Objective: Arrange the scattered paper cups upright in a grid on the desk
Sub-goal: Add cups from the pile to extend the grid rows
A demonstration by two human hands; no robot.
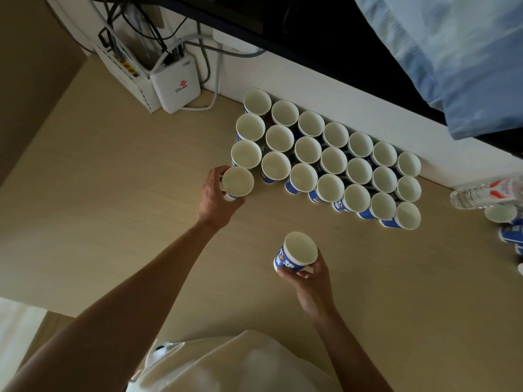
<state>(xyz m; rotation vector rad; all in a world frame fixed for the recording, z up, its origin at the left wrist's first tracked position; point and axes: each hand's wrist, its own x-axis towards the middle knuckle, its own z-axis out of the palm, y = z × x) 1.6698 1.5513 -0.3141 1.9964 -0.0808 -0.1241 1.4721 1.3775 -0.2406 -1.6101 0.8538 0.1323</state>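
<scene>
- A cup (237, 181) is gripped upright by the left hand (216, 196); just beyond the grip stands the corner of the grid (334, 160) — the cup should be seated flush, in line.
- A second cup (297, 250) is held low by the right hand (311, 278), well apart.

The cup block (328, 162) sat tight against the wall (339, 108), with no way behind it. Left of the block the table (113, 193) lay bare up to the router (175, 83), save the left grip (216, 196) holding a cup (237, 182) at the block's near-left corner. The block's near side was open around the right grip (311, 281) and its second cup (297, 250). Right of the block, a lying bottle (481, 193) and loose cups (501, 213) crowded the way.
</scene>
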